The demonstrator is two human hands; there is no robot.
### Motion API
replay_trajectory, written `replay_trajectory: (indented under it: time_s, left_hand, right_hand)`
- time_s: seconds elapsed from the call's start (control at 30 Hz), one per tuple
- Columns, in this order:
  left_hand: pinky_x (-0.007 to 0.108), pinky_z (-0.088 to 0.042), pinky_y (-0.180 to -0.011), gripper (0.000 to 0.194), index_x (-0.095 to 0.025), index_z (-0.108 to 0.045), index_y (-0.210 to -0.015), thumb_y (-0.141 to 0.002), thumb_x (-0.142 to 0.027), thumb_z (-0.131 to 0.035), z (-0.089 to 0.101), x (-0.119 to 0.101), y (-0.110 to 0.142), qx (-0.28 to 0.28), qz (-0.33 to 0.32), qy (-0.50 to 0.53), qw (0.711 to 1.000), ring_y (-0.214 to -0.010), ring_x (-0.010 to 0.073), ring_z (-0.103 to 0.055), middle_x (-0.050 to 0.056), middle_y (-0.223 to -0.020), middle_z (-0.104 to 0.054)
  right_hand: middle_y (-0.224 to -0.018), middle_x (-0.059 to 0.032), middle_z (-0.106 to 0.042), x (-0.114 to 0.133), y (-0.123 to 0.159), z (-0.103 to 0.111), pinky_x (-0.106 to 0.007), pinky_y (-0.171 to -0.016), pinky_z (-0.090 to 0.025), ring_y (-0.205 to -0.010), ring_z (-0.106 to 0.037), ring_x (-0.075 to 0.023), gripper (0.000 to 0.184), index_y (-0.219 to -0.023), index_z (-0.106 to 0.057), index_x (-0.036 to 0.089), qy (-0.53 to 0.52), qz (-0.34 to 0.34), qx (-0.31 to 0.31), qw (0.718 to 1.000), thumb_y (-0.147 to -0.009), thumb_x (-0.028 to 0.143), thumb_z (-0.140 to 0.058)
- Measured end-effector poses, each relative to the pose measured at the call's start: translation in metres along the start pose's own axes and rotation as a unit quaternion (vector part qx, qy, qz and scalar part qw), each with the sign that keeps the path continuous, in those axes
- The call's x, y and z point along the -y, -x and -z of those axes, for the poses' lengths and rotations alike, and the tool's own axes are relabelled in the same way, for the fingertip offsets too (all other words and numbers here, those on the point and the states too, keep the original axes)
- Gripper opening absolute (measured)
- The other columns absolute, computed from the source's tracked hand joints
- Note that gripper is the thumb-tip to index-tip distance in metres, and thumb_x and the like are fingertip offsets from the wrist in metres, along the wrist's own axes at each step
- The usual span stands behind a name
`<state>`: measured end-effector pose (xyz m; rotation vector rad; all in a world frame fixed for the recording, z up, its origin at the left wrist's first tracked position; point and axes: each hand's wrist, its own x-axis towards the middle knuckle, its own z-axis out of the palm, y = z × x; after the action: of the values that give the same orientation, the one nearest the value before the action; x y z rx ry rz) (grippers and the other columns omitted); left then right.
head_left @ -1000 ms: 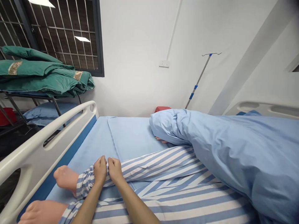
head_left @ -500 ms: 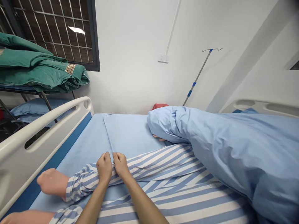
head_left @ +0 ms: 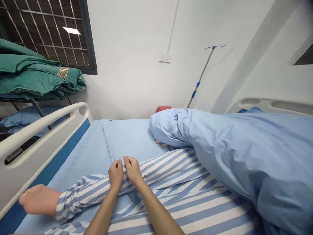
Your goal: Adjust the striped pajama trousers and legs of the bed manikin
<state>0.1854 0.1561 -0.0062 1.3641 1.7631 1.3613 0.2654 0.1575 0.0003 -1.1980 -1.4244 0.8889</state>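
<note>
My left hand (head_left: 115, 173) is closed in a fist, at a leg in blue-and-white striped trousers (head_left: 161, 168). Right beside it, a small gap away, my right hand (head_left: 132, 168) is also curled into a fist over the same leg. No fabric shows pulled up between the fingers; their inner sides are hidden. Past the trouser cuff, a bare foot (head_left: 40, 200) points toward the footboard. The leg lies stretched on a light blue bed sheet (head_left: 129, 133), with the second striped leg nearer to me under my forearms.
A blue quilt (head_left: 227, 147) covers the body on the right; fingertips (head_left: 161, 143) peek from under it. The bed's cream footboard (head_left: 46, 125) rises at left. Behind stand a drip pole (head_left: 200, 78), a red object (head_left: 163, 108) and folded green bedding (head_left: 41, 78).
Both fists have shifted a little along the leg, away from the foot and toward the knee. They stay closed. My view has turned slightly right, and the nearer foot has almost left it.
</note>
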Motion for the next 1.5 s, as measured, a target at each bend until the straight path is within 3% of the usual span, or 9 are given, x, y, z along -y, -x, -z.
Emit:
replay_trajectory:
  time_s: [0.13, 0.3, 0.5, 0.7, 0.83, 1.03, 1.3, 1.4, 1.5]
  left_hand:
    - [0.024, -0.028, -0.053, 0.035, -0.021, -0.035, -0.051, -0.081, -0.04, -0.037, -0.012, -0.007, 0.004, 0.019, -0.025, 0.034, 0.999, -0.052, 0.0104, -0.035, -0.005, -0.048, -0.036]
    - [0.024, -0.026, -0.055, 0.035, -0.02, -0.036, -0.05, -0.081, -0.037, -0.038, -0.028, -0.015, 0.008, 0.034, -0.045, -0.037, 0.998, -0.051, 0.01, -0.034, -0.005, -0.047, -0.036]
    - [0.024, -0.026, -0.054, 0.035, -0.02, -0.037, -0.051, -0.081, -0.038, -0.037, -0.06, -0.028, 0.016, 0.066, -0.053, 0.004, 0.996, -0.052, 0.01, -0.035, -0.005, -0.047, -0.036]
    - [0.024, -0.03, -0.054, 0.035, -0.02, -0.04, -0.049, -0.08, -0.036, -0.037, -0.097, -0.054, 0.019, 0.089, -0.041, 0.058, 0.993, -0.051, 0.01, -0.039, -0.005, -0.046, -0.04]
    - [0.024, -0.027, -0.053, 0.034, -0.02, -0.038, -0.049, -0.079, -0.035, -0.038, -0.116, -0.064, 0.022, 0.087, -0.046, 0.021, 0.995, -0.05, 0.0099, -0.036, -0.006, -0.046, -0.037]
    - [0.024, -0.027, -0.053, 0.034, -0.021, -0.036, -0.05, -0.079, -0.037, -0.037, -0.14, -0.075, 0.032, 0.095, -0.065, 0.044, 0.992, -0.051, 0.0097, -0.035, -0.005, -0.047, -0.036]
    - [0.024, -0.026, -0.052, 0.033, -0.021, -0.033, -0.052, -0.08, -0.038, -0.037, -0.177, -0.099, 0.049, 0.136, -0.086, 0.075, 0.984, -0.052, 0.0093, -0.033, -0.005, -0.049, -0.034]
    - [0.024, -0.024, -0.052, 0.033, -0.02, -0.033, -0.051, -0.078, -0.037, -0.04, -0.187, -0.099, 0.055, 0.175, -0.11, 0.059, 0.977, -0.052, 0.0092, -0.032, -0.005, -0.048, -0.034]
    - [0.024, -0.022, -0.053, 0.033, -0.02, -0.034, -0.05, -0.077, -0.037, -0.042, -0.193, -0.093, 0.057, 0.203, -0.13, 0.003, 0.97, -0.052, 0.0093, -0.033, -0.006, -0.048, -0.035]
  right_hand:
    - [-0.048, 0.0046, -0.036, -0.003, -0.002, 0.015, -0.023, -0.05, -0.027, -0.05, -0.034, -0.0091, 0.042, -0.052, -0.037, 0.018, 0.019, -0.013, -0.006, 1.0, -0.086, 0.042, -0.035]
    - [-0.048, 0.0052, -0.035, -0.005, -0.007, 0.045, -0.023, -0.051, -0.027, -0.05, -0.033, -0.0088, 0.042, -0.052, -0.036, 0.019, 0.056, 0.018, -0.041, 0.997, -0.087, 0.043, -0.035]
    - [-0.049, 0.0047, -0.039, -0.012, -0.01, 0.078, -0.022, -0.051, -0.027, -0.05, -0.037, -0.0087, 0.041, -0.053, -0.04, 0.018, 0.093, 0.02, -0.032, 0.995, -0.087, 0.041, -0.036]
    - [-0.044, 0.005, -0.036, -0.018, -0.016, 0.112, -0.023, -0.047, -0.029, -0.044, -0.034, -0.0086, 0.043, -0.051, -0.037, 0.019, -0.06, -0.03, -0.1, 0.993, -0.084, 0.047, -0.038]
    - [-0.042, 0.0065, -0.032, -0.018, -0.017, 0.134, -0.022, -0.044, -0.027, -0.041, -0.029, -0.0075, 0.042, -0.052, -0.034, 0.02, -0.132, -0.022, -0.141, 0.981, -0.083, 0.048, -0.04]
    - [-0.046, 0.0045, -0.038, -0.023, -0.009, 0.162, -0.022, -0.047, -0.029, -0.046, -0.034, -0.0083, 0.042, -0.051, -0.039, 0.018, -0.011, 0.004, -0.123, 0.992, -0.085, 0.044, -0.039]
    - [-0.049, 0.0034, -0.04, -0.03, -0.008, 0.198, -0.023, -0.051, -0.029, -0.05, -0.038, -0.0096, 0.041, -0.052, -0.038, 0.018, 0.056, 0.007, -0.169, 0.984, -0.087, 0.041, -0.036]
    - [-0.05, 0.0039, -0.039, -0.028, -0.01, 0.213, -0.023, -0.052, -0.029, -0.052, -0.036, -0.0096, 0.04, -0.054, -0.038, 0.019, 0.099, 0.032, -0.225, 0.969, -0.088, 0.041, -0.035]
    - [-0.051, 0.0037, -0.043, -0.032, -0.016, 0.229, -0.023, -0.055, -0.029, -0.052, -0.038, -0.0102, 0.04, -0.056, -0.043, 0.019, 0.15, 0.028, -0.227, 0.962, -0.088, 0.041, -0.034]
